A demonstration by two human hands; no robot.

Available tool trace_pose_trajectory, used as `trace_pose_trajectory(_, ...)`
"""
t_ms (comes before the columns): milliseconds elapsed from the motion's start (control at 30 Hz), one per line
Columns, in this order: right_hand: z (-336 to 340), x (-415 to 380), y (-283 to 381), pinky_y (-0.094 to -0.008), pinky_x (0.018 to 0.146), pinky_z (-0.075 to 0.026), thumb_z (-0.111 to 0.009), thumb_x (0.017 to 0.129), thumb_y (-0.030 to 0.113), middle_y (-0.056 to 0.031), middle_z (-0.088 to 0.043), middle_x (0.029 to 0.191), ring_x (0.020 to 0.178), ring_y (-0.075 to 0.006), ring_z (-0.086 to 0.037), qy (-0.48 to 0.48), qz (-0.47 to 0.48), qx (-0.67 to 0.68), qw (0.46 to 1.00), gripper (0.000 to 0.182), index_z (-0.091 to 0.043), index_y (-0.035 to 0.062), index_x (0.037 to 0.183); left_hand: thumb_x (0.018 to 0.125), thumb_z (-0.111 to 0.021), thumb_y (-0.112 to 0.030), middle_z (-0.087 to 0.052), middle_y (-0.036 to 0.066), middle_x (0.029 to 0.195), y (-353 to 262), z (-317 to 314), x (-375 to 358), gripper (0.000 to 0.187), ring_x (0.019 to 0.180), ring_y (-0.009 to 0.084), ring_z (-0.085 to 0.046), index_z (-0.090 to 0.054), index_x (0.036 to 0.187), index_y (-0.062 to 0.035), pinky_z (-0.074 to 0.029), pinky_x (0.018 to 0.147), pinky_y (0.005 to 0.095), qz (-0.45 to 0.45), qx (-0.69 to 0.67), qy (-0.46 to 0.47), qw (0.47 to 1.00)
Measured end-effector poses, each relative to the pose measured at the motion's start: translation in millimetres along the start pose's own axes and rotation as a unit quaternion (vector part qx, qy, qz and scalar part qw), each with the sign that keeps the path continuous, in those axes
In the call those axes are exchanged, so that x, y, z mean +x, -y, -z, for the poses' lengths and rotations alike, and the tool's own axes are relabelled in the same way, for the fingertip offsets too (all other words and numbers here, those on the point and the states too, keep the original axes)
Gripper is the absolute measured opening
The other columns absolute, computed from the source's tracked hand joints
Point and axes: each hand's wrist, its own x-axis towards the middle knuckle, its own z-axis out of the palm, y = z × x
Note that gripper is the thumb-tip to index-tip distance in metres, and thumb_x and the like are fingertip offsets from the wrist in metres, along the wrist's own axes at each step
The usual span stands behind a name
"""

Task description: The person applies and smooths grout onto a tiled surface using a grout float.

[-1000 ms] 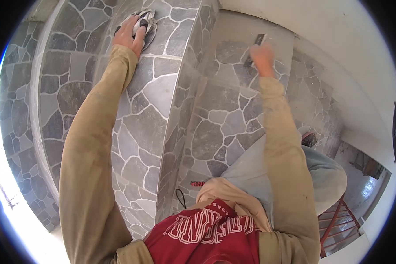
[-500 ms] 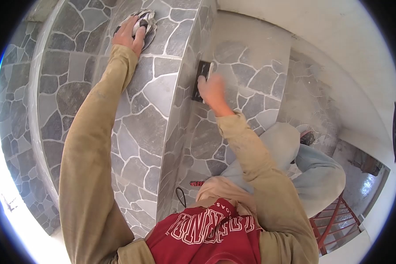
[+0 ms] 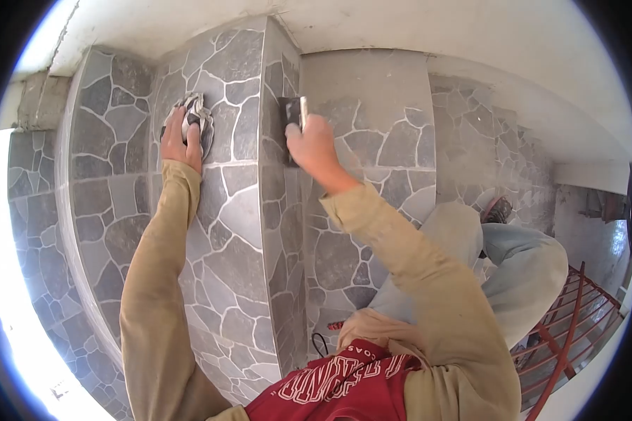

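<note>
My left hand (image 3: 182,138) rests on a crumpled black-and-white rag (image 3: 202,121), its fingers bent over the cloth. The rag lies on the tread (image 3: 225,144), faced with grey stone-pattern tiles and pale joints. My right hand (image 3: 314,145) is closed round the light handle of a grout float (image 3: 288,112) with a dark base. Its base is against or very near the narrow tiled riser (image 3: 274,189), at the riser's far part. My fingers hide part of the float.
A lower tiled step (image 3: 337,259) lies right of the riser, with a dusty grey film at its far end. A pale wall (image 3: 372,28) bounds the far side. Red metal bars (image 3: 569,330) stand at lower right. My bent legs (image 3: 519,274) occupy the right.
The camera view has shifted. My right hand has moved the float left, from the corner by the lower step onto the riser. My left hand stays on the rag.
</note>
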Motion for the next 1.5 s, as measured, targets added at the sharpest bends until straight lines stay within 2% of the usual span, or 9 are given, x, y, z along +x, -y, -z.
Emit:
trace_pose_trajectory(67, -39, 28, -45, -0.0490, 0.067, -0.050, -0.062, 0.081, 0.020, -0.0260, -0.064, 0.071, 0.071, -0.0400, -0.066, -0.056, -0.069, -0.051, 0.995, 0.027, -0.062, -0.0065, 0.075, 0.094, -0.053, -0.025, -0.054, 0.025, 0.139, 1, 1, -2, 0.049, 0.131, 0.0402, -0.049, -0.055, 0.134, 0.0031, -0.037, 0.111, 0.0431, 0.005, 0.002, 0.003, 1.000)
trace_pose_trajectory(100, -37, 50, -77, -0.0527, 0.076, -0.048, -0.063, 0.081, 0.020, -0.0320, -0.065, 0.081, 0.085, -0.0462, -0.065, 0.119, -0.248, 0.104, 0.956, 0.030, -0.061, -0.0092, 0.076, 0.094, -0.053, -0.024, -0.054, 0.026, 0.139, -3, 2, -6, 0.048, 0.131, 0.0405, -0.049, -0.054, 0.134, 0.0031, -0.036, 0.112, 0.0435, 0.007, 0.007, 0.008, 1.000)
trace_pose_trajectory(200, -8, 55, -15, -0.0547, 0.081, -0.050, -0.060, 0.077, 0.018, -0.0348, -0.064, 0.084, 0.088, -0.0513, -0.063, 0.060, -0.114, 0.047, 0.991, 0.029, -0.065, -0.0107, 0.083, 0.094, -0.052, -0.023, -0.053, 0.026, 0.139, 3, 1, -1, 0.048, 0.132, 0.0414, -0.048, -0.054, 0.134, 0.0033, -0.035, 0.113, 0.0446, 0.006, 0.015, 0.003, 1.000)
trace_pose_trajectory(367, -24, 75, -65, -0.0531, 0.075, -0.051, -0.060, 0.076, 0.015, -0.0344, -0.065, 0.081, 0.082, -0.0513, -0.064, 0.140, -0.211, 0.079, 0.964, 0.026, -0.066, -0.0097, 0.080, 0.093, -0.052, -0.025, -0.052, 0.026, 0.140, -8, 6, -4, 0.050, 0.132, 0.0418, -0.047, -0.054, 0.135, 0.0022, -0.035, 0.113, 0.0453, 0.015, 0.018, 0.021, 1.000)
trace_pose_trajectory(700, -49, 74, -79, -0.0503, 0.085, -0.052, -0.059, 0.075, 0.011, -0.0350, -0.066, 0.094, 0.093, -0.0505, -0.064, 0.064, -0.102, -0.102, 0.988, 0.024, -0.067, -0.0083, 0.086, 0.093, -0.055, -0.025, -0.052, 0.025, 0.141, -2, 6, -2, 0.049, 0.134, 0.0406, -0.046, -0.054, 0.135, -0.0001, -0.034, 0.114, 0.0443, 0.019, 0.018, 0.013, 1.000)
trace_pose_trajectory(933, 91, 155, -124, -0.0512, 0.074, -0.053, -0.065, 0.075, 0.020, -0.0311, -0.068, 0.088, 0.086, -0.0478, -0.067, 0.015, -0.050, -0.195, 0.979, 0.031, -0.066, -0.0082, 0.086, 0.091, -0.058, -0.027, -0.057, 0.017, 0.138, 9, -4, -7, 0.047, 0.132, 0.0357, -0.050, -0.058, 0.133, -0.0063, -0.037, 0.111, 0.0441, 0.020, 0.022, -0.032, 0.999)
trace_pose_trajectory(1133, 42, 104, -68, -0.0412, 0.056, -0.046, -0.067, 0.076, 0.017, -0.0128, -0.068, 0.073, 0.065, -0.0203, -0.063, 0.156, -0.155, 0.114, 0.969, 0.025, -0.068, -0.0079, 0.081, 0.092, -0.057, -0.033, -0.048, 0.012, 0.149, 7, -1, -9, 0.053, 0.139, 0.0316, -0.042, -0.053, 0.140, -0.0122, -0.027, 0.115, 0.0541, 0.068, 0.026, 0.006, 0.997)
trace_pose_trajectory(1300, -56, 125, -75, -0.0490, 0.075, -0.053, -0.064, 0.075, 0.013, -0.0302, -0.070, 0.086, 0.082, -0.0455, -0.069, 0.061, -0.086, -0.121, 0.987, 0.027, -0.070, -0.0091, 0.090, 0.092, -0.056, -0.034, -0.048, 0.010, 0.149, 5, -2, -8, 0.052, 0.140, 0.0308, -0.041, -0.052, 0.141, -0.0148, -0.025, 0.117, 0.0539, 0.086, 0.038, 0.009, 0.996)
trace_pose_trajectory(1500, 21, 139, -79, -0.0547, 0.080, -0.051, -0.060, 0.079, 0.015, -0.0292, -0.068, 0.092, 0.091, -0.0485, -0.065, -0.002, 0.017, -0.184, 0.983, 0.020, -0.065, -0.0035, 0.085, 0.092, -0.057, -0.033, -0.047, 0.011, 0.150, 4, -3, -7, 0.053, 0.142, 0.0303, -0.039, -0.051, 0.141, -0.0143, -0.027, 0.116, 0.0500, 0.099, 0.053, -0.005, 0.994)
